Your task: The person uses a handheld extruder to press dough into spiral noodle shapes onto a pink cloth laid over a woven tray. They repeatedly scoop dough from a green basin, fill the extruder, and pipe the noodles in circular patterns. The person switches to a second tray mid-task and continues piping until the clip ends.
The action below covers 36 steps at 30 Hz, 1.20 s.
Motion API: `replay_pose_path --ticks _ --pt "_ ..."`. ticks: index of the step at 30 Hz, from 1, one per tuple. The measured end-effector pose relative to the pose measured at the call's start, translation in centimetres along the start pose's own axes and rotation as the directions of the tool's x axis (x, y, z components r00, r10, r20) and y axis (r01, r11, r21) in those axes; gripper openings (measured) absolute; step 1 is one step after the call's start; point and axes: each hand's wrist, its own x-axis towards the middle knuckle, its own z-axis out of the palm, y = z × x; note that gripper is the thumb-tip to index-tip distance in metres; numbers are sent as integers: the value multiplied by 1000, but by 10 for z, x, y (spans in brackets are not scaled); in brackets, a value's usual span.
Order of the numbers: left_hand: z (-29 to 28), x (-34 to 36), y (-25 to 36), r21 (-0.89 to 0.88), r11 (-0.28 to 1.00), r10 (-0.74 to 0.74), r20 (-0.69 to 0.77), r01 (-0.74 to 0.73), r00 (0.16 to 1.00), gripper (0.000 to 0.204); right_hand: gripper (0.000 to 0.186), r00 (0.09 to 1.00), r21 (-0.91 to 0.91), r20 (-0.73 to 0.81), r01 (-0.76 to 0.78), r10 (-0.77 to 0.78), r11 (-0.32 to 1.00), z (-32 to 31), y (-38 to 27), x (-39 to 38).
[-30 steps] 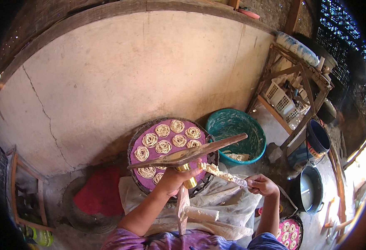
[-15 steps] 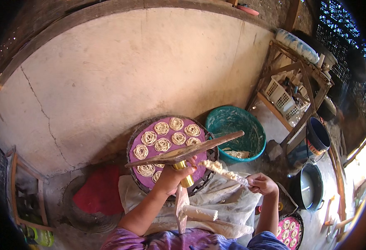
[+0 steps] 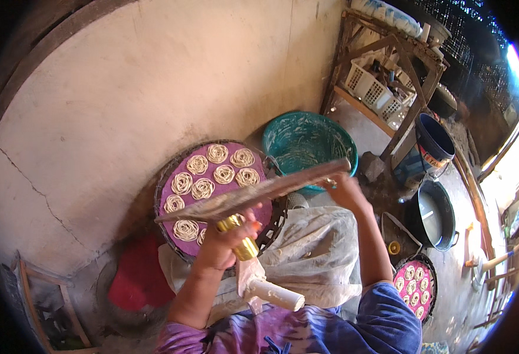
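Note:
My left hand is wrapped round a short gold metal cylinder. Across it lies a long wooden bar, tapered at the left end. A pale wooden piece with a white rod sticks out below, towards my body. Beneath the bar, a round tray lined with purple cloth carries several coiled nests of dough strands. My right hand is over the near edge of the teal basin; the bar's right end hides its fingers and whatever they hold. Dough smears coat the basin.
Pale cloth covers my lap. To the right stand a dark blue bucket, a dark tub with whitish liquid and another tray of nests. A wooden rack holds a white basket. Red cloth lies left.
My right hand has moved up to the basin; the dough-covered stick it held no longer shows. The bar's right end has risen relative to the basin, and the view has shifted.

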Motion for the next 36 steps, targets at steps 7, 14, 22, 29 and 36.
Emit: replay_pose_path --ticks 7,14,22,29,36 --pt "-31 16 7 -280 953 115 -24 -117 993 19 96 452 354 284 -869 -846 -346 87 -149 -115" --pt "-100 -8 29 997 -68 481 51 -20 875 35 99 879 705 410 -474 -243 -527 32 -107 -118" --pt "-59 -29 8 944 329 -96 67 -32 993 59 81 903 601 -272 429 -332 674 -19 -148 -72" --pt "-48 -28 -24 829 437 -118 438 -349 891 47 91 822 258 191 485 -536 836 -27 -173 -76" --pt "-56 -16 -23 784 577 -121 359 -229 925 60 104 350 657 746 -526 -567 539 -28 -135 -39"
